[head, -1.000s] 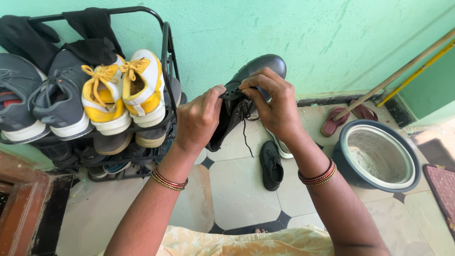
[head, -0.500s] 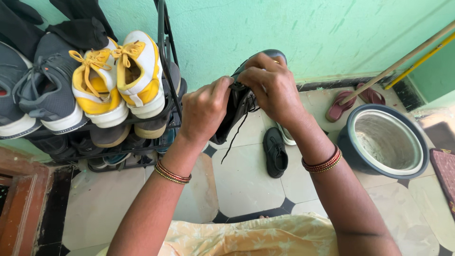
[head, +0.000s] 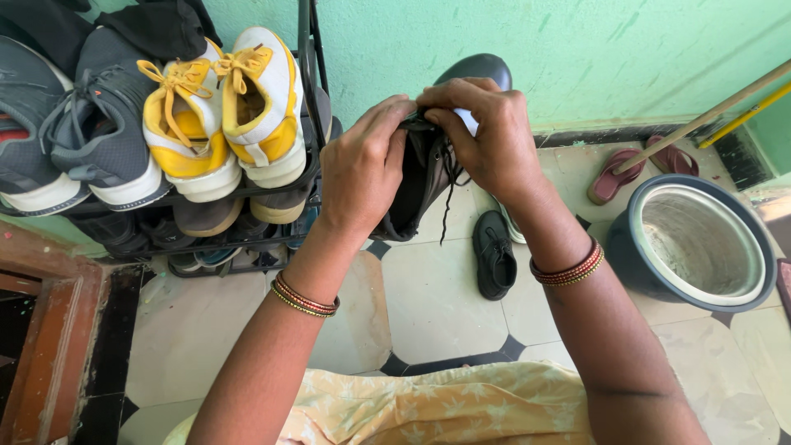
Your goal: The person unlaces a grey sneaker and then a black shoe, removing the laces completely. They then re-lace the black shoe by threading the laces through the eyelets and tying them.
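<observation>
Gripping a black shoe (head: 424,169) held up near the green wall, the left hand (head: 360,177) clasped its side while the right hand (head: 486,140) pinched the lace (head: 447,198) at the top eyelets. Lacing looked unfinished: one end dangled loose toward 6 o'clock. The shoe's long axis ran from 7 to 1 o'clock, toe pointing to 1. Its mate (head: 494,255) lay on the floor tiles (head: 437,305) at 5 o'clock.
</observation>
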